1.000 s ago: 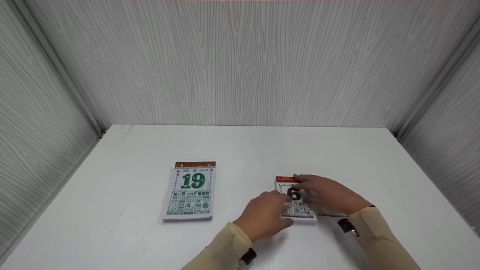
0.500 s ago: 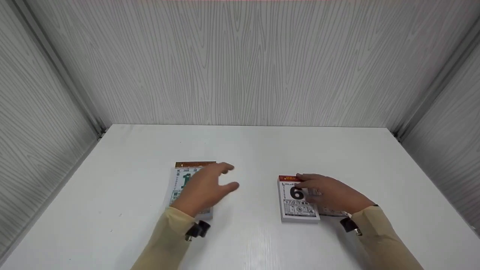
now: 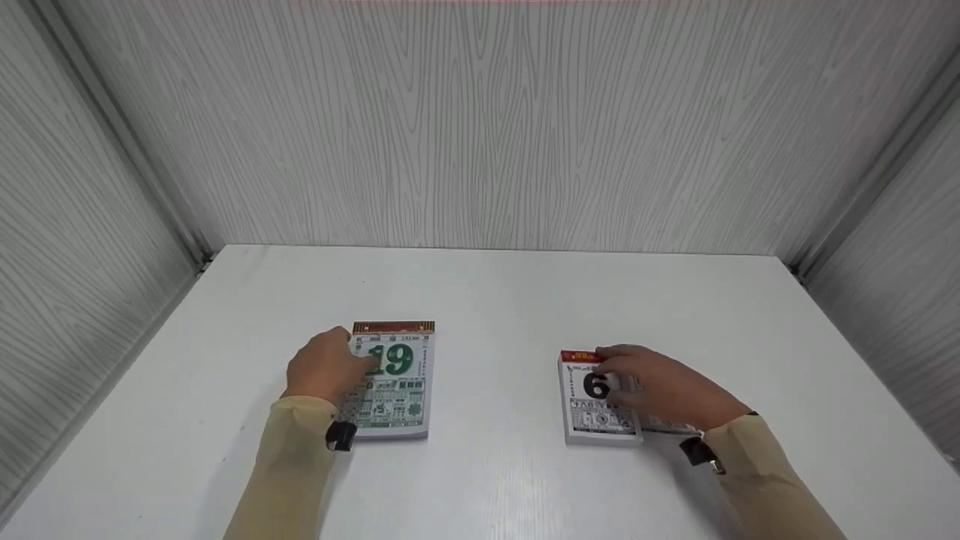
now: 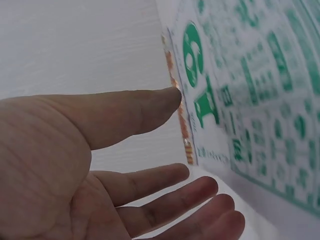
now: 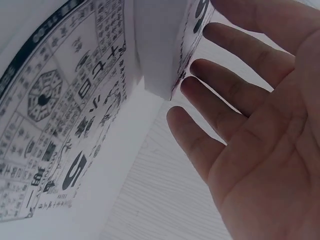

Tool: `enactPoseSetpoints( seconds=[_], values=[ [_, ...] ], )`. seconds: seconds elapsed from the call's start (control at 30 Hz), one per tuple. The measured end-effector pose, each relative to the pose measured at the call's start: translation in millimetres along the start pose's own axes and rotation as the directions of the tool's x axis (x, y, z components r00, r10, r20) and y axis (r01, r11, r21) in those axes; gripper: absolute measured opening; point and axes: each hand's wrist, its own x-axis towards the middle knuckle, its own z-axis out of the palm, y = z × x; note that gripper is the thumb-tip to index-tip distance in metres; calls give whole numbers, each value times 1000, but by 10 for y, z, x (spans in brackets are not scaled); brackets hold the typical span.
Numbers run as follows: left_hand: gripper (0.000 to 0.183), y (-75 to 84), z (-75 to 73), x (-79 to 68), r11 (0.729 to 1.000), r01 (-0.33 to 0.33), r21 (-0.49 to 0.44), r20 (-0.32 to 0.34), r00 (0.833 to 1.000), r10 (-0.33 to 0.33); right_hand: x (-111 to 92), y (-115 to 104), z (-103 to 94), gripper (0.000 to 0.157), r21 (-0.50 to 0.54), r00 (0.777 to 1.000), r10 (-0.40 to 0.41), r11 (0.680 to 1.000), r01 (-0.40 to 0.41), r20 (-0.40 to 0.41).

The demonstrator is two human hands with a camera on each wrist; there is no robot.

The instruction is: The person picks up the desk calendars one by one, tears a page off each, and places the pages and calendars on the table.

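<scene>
I have the green-dated calendar (image 3: 386, 414) lying flat left of centre on the surface (image 3: 495, 337), well in from its left edge, header strip toward the back edge so the page reads upright from here. The red-topped calendar (image 3: 600, 421), showing a 6, sits right of centre, turned much the same way, I'd guess for the same reason; a printed sheet (image 5: 50, 150) marked 5 lies beside it, partly covered by my right hand (image 3: 667, 386). That hand is loosely open, fingers extended over the red-topped pad's right side, probably to steady it; I can't tell how firmly it touches. My left hand (image 3: 322, 371) is open too, thumb over the page near the 19, straight fingers along the calendar's left side, with no grip I can see. The left forearm points toward the back edge; the right slants inward, wrist bent toward the pad.
</scene>
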Motion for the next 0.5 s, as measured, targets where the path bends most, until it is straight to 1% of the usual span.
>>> enactPoseSetpoints(
  seconds=[0.07,0.23,0.33,0.5],
  values=[
    [46,-41,-4,23,1000,19,16,3,1000,-19,-3,-57,-3,34,-15,1000,-16,1000,15,-10],
    [49,-114,-20,59,997,43,61,44,998,-46,25,-242,4,33,-42,998,-50,998,48,-25],
    [50,-144,-17,69,996,38,79,59,997,-42,58,-349,10,33,-42,997,-71,997,70,-29],
    [49,-158,22,90,996,31,83,61,998,-36,119,-502,25,32,-53,990,-134,990,132,-36]
  ],
)
